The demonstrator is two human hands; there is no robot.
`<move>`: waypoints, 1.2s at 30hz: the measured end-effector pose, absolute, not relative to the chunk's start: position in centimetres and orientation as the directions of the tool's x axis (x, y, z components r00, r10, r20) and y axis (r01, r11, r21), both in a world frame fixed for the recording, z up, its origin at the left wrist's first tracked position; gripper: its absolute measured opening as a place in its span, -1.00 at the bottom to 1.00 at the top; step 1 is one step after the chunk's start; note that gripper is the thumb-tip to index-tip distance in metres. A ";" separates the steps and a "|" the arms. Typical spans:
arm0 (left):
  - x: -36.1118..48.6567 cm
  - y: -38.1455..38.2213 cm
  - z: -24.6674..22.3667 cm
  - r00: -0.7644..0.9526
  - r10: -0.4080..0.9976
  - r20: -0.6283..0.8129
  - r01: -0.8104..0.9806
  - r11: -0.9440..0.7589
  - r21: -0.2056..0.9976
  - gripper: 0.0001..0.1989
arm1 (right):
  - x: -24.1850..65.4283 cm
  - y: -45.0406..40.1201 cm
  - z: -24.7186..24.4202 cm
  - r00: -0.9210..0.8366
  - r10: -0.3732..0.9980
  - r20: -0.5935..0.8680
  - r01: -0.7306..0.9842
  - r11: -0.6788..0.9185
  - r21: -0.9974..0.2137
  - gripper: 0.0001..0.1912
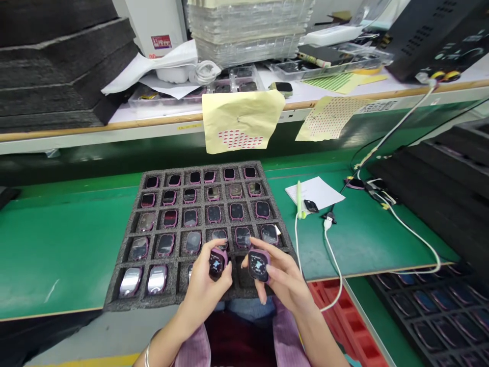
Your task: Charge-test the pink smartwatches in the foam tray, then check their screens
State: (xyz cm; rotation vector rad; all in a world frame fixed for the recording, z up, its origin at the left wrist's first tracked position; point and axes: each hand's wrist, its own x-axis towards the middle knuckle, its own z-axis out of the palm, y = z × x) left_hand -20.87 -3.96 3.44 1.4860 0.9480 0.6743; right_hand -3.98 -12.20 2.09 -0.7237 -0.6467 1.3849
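My left hand [208, 280] is closed round a purple-cased smartwatch [216, 263] whose dark screen is lit. In my right hand [284, 272] I grip a second purple smartwatch [259, 265], its lit screen tilted up towards me. Both hands hover over the near right part of a grey foam tray [126, 260]. Its compartments hold many similar smartwatch bodies, most with dark screens. Two near the front left corner, such as this watch [131, 282], look pale and shiny. My hands and wrists hide some of the nearest compartments.
A sheet of paper [324, 191] lies right of the tray, with a green pen-like tool [299, 199] and a small black piece [311, 206]. White cables [334, 250] run across the bench. Black foam trays [431, 178] are stacked at right; red bins [351, 321] sit below.
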 end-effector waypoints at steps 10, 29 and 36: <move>-21.2 -3.3 3.0 0.708 0.685 -0.170 -0.111 0.345 0.932 -0.52 | -4.2 -12.4 1.9 0.115 0.993 -0.029 -0.480 0.030 -0.877 -0.48; -21.1 -3.2 3.6 0.692 0.695 -0.194 -0.096 0.356 0.930 -0.55 | -4.5 -12.5 2.1 0.235 0.972 -0.015 -0.413 0.085 -0.907 -0.48; -20.8 -3.8 3.2 0.570 0.797 -0.200 0.088 0.183 0.979 -0.57 | -4.5 -12.1 2.3 0.175 0.984 -0.039 -0.496 0.054 -0.867 -0.49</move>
